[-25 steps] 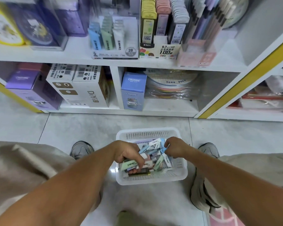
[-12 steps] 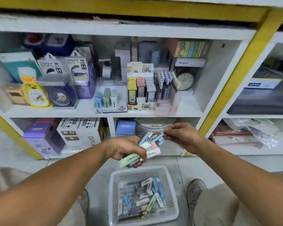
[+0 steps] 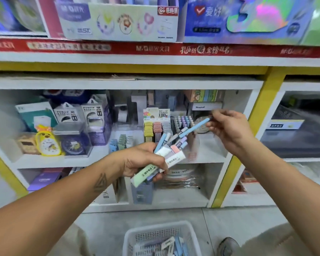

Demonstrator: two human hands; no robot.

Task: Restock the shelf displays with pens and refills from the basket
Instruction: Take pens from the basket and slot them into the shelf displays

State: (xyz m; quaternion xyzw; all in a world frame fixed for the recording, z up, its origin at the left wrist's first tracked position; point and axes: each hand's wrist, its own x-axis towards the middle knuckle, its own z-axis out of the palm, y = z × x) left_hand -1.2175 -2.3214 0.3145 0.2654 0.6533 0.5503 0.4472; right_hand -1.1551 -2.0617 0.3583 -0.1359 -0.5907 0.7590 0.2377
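A person's left hand (image 3: 146, 161) clasps a fanned bundle of pastel pens and refill packs (image 3: 166, 154) before a stationery shelf (image 3: 118, 159), its grip clamped around their lower ends, while the right hand (image 3: 229, 128) pinches a single light-blue pen (image 3: 194, 127) by its upper end, just above the bundle. Below, a white basket (image 3: 155, 235) holding more packs sits on the floor, cut off by the frame's bottom edge. Shelf labels are blurred.
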